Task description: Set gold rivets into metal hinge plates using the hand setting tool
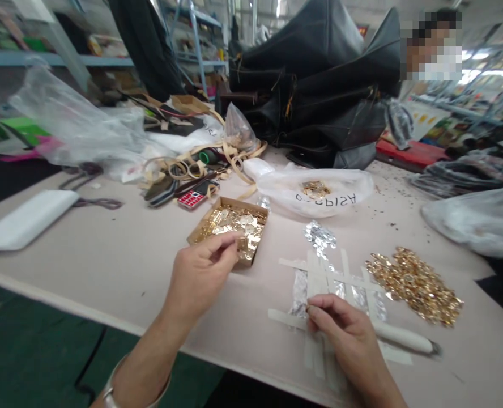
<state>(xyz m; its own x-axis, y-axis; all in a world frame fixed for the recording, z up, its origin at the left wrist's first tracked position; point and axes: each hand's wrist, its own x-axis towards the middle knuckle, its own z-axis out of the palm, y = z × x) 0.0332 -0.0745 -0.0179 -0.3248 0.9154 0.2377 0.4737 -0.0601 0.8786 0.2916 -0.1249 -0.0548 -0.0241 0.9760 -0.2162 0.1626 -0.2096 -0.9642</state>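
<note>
My left hand [204,272] pinches at the near right edge of a cardboard box [258,241] filled with flat gold metal pieces [230,220]; a gold piece seems to show at its fingertips, but is hard to separate from those behind. My right hand [340,323] is closed, thumb against forefinger, on a tiny dark item whose shape is mostly hidden. Under and beside it, strips of pale tape [315,283] hold down clear plastic. Small silver pieces [319,235] lie beyond the tape, and a heap of gold pieces [415,286] lies to the right.
A white tool-like cylinder [404,337] lies right of my right hand. Behind the box are a plastic bag [340,190], a red-keyed phone [197,194] and tape rolls. A white device [28,218] is at left. Black bags [319,85] are piled behind; a person stands back right.
</note>
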